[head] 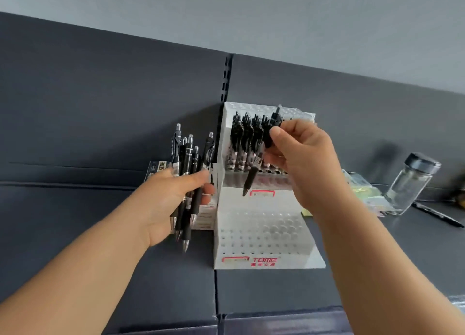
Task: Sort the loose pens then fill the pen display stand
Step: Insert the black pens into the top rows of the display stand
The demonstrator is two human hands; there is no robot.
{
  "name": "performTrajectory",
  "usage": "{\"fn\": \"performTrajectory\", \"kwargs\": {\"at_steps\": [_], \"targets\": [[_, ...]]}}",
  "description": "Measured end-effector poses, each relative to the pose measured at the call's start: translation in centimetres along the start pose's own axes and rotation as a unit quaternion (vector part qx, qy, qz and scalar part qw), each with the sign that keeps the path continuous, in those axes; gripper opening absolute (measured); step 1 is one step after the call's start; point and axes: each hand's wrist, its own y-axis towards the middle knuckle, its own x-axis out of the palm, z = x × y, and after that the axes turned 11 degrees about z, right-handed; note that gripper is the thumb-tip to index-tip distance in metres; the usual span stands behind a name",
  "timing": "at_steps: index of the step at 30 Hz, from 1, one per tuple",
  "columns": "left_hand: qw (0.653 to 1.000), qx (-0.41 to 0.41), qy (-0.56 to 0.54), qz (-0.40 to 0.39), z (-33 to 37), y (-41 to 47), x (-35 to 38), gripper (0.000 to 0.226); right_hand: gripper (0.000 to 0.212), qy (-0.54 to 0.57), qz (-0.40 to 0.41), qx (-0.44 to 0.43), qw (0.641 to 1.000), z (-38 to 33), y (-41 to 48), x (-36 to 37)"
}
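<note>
A white tiered pen display stand (264, 234) stands on a dark shelf, its lower tier full of bare holes. Several black pens (245, 138) stand in the left part of its upper row. My right hand (299, 158) pinches one black pen (250, 181) in front of that row, tip pointing down and left. My left hand (173, 199) grips a bundle of several black pens (187, 163) just left of the stand, clickers up.
A pen box (161, 166) sits behind my left hand. A glass jar with a black lid (410, 183), yellow-green packets (362, 188) and a loose black pen (437, 215) lie to the right. A dark slotted back panel (227, 78) rises behind.
</note>
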Motion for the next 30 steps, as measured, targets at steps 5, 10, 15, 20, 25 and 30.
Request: {"fn": "performTrajectory", "kwargs": {"at_steps": [5, 10, 15, 20, 25, 30], "targets": [[0.997, 0.001, -0.039, 0.066, -0.4, -1.7, 7.1, 0.016, 0.011, -0.016, -0.011, -0.042, 0.999, 0.1, 3.9, -4.9], [0.992, 0.006, -0.043, 0.116, 0.0, -2.6, 10.1, 0.017, 0.007, -0.045, -0.042, -0.072, 0.995, 0.1, 5.6, -5.5], [0.992, 0.014, -0.028, 0.123, 0.6, -3.3, 10.4, 0.029, 0.007, -0.053, -0.050, -0.091, 0.993, 0.8, 5.9, -4.3], [0.994, 0.010, -0.011, 0.110, 1.2, -3.2, 9.6, 0.062, 0.011, -0.108, -0.067, -0.087, 0.988, 1.9, 5.6, -3.0], [0.995, 0.010, -0.019, 0.099, 1.7, -2.7, 9.1, 0.047, 0.007, -0.195, -0.073, -0.096, 0.973, 2.9, 5.5, -2.2], [0.996, 0.013, -0.020, 0.085, 1.7, -2.2, 8.4, 0.040, 0.008, -0.238, -0.062, -0.091, 0.965, 3.9, 4.9, -1.7]]}}
